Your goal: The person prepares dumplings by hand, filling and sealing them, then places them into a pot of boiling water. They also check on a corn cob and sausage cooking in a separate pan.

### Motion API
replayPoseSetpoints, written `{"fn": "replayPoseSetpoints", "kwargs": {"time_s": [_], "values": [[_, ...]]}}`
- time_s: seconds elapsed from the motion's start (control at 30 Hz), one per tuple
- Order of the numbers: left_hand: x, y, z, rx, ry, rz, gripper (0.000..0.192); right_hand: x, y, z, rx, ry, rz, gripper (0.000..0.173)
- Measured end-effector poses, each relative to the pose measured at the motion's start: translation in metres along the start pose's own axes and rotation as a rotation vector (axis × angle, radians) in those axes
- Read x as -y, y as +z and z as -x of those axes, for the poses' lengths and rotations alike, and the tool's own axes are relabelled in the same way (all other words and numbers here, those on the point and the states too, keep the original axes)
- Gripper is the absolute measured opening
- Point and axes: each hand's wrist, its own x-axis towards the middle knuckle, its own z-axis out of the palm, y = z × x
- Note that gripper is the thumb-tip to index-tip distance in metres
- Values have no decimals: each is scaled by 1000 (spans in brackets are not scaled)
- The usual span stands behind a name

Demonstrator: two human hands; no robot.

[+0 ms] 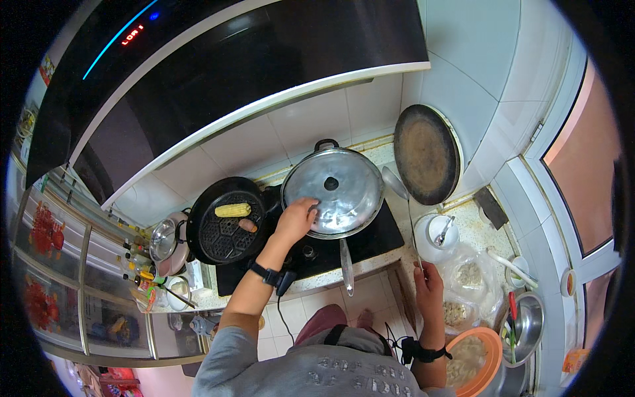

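Observation:
A large metal lid point(349, 211) with a black knob covers a long-handled pan on the stove. My left hand point(298, 218) is at the lid's left edge, its fingers over the metal; whether they touch it is unclear. In my right hand point(428, 281) is the long handle of a metal ladle point(395, 182), whose bowl is raised to the right of the lid. Left of the lid, a black pan point(225, 241) with a patterned bottom holds a corn cob point(232, 210) and a small brownish piece of food point(247, 226).
A round, browned griddle point(426, 154) leans on the wall. White bowls point(427, 238), plastic bags of food point(471, 274), an orange basin point(491, 342) and a steel bowl point(537, 322) stand at right. The range hood point(258, 59) overhangs the stove; bottles point(136, 259) stand at left.

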Motion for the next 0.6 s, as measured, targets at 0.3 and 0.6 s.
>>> {"fn": "replayPoseSetpoints", "kwargs": {"time_s": [0.3,0.6], "values": [[4,64,-82,-30,13,-234,41,-23,-35,21,-61,68,88,25],[17,71,-109,38,-119,-172,27,-33,-40,30,-160,51,96,24]]}}
